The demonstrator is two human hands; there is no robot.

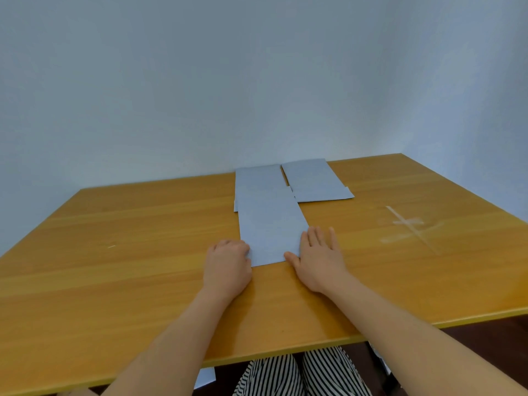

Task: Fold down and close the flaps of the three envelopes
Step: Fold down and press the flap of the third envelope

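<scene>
Three pale blue envelopes on the wooden bench point(114, 267), and both hands are down on the nearest one. The near envelope point(271, 232) lies lengthwise toward the person, its front edge between the two hands. The left hand point(227, 268) sits at its left front corner, fingers curled under with the knuckles up, fingertips on the paper's edge; whether that grip pinches the paper or only presses it cannot be told from here. The right hand point(320, 257) lies flat at the right front corner, fingers spread and straight, thumb resting along the envelope's front edge.

Behind it, the far left envelope point(257, 180) runs up to the wall point(257, 81), and the near envelope overlaps its front end. Just beside that one, a narrow strip of bench between them, lies the far right envelope point(317, 181), a small tab sticking out at its right front corner.

Off to the right, well apart from the paper, a cross of clear tape point(411, 227) is stuck to the bench. Below the bench edge show striped trousers point(285, 375) and a pale sheet point(205, 378) down on the floor.
</scene>
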